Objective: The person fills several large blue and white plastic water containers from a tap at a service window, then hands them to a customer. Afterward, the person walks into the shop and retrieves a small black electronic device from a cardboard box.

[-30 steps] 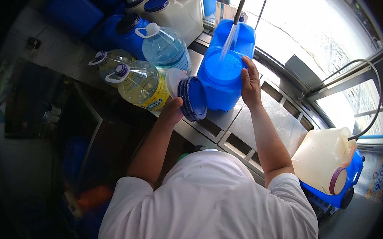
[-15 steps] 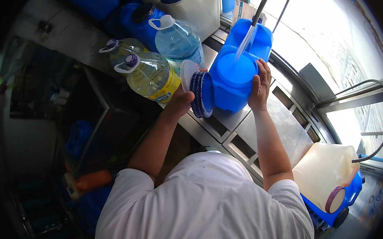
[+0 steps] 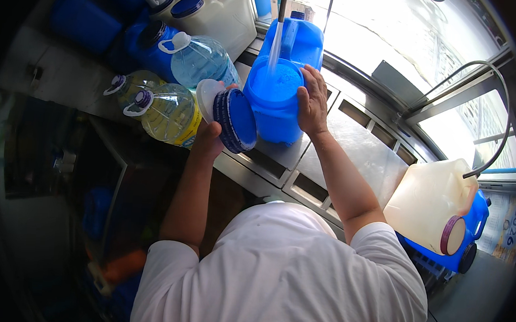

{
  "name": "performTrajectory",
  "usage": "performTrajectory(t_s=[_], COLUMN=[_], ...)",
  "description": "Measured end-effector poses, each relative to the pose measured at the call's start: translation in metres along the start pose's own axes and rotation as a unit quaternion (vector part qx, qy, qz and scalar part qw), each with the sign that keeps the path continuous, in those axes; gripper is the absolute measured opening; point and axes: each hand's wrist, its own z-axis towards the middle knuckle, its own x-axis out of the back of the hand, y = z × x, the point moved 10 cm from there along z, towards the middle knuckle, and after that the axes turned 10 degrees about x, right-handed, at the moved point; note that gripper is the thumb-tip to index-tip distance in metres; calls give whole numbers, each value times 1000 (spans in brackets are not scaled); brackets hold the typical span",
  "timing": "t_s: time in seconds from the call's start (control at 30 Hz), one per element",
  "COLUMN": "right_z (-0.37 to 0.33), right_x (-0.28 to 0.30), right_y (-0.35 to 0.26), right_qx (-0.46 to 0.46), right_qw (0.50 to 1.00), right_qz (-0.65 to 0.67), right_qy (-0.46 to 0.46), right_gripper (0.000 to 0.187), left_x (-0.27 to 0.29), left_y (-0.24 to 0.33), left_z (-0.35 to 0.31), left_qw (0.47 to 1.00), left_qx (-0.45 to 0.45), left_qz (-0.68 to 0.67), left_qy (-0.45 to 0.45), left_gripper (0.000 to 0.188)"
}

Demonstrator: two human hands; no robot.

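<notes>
Nearest the white shirt [image 3: 281, 263], a blue screw lid [image 3: 237, 121] and a translucent disc [image 3: 206, 99] are being grasped together by the left hand [image 3: 209, 137], with the thumb being kept along the near edge. Just beyond, a blue jug [image 3: 272, 125] is being carried upright by the metal counter [image 3: 353, 155], and its side at the wide mouth [image 3: 273, 104] is being steadied by the right hand [image 3: 313, 102], whose fingers are being laid along it without being clenched. Water [image 3: 275, 47] is being delivered into that mouth from a dark hose [image 3: 285, 3]. By judgement, considerable weight is being added by the water, so a heavy, sloshing load is to be expected; the plastic walls are probably stiff but slippery when wet. The sounder hold is being offered by the moulded handle [image 3: 289, 39] at the back, with a palm under the base, rather than by the rim. The lid is likely light and rigid, best taken by its ribbed edge. To the left, a yellow-labelled bottle [image 3: 166, 117] and a bluish bottle [image 3: 196, 63] are being supported beside the jug; farther off, a whitish jerrycan [image 3: 228, 20] is being lit by the window [image 3: 366, 26].
</notes>
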Motion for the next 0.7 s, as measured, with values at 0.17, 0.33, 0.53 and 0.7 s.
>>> performTrajectory(t_s=[0.17,0.33,0.53,0.7], right_z=[-1,-1,-3,-5], right_x=[2,4,5,6], right_y=[0,0,1,2], right_qx=[3,4,-3,-9], right_qw=[1000,1000,1000,1000], right_qz=[-11,-18,-2,-6], right_qy=[-4,-5,-3,-12], right_gripper=[69,69,69,70], left_x=[-3,-7,-7,-11], left_y=[-3,-7,-11,-11], left_z=[-2,-8,-10,-11], left_qw=[1000,999,998,998], left_qx=[13,15,19,13], left_qz=[11,20,33,40], left_qy=[7,30,41,44], left_gripper=[119,121,119,118])
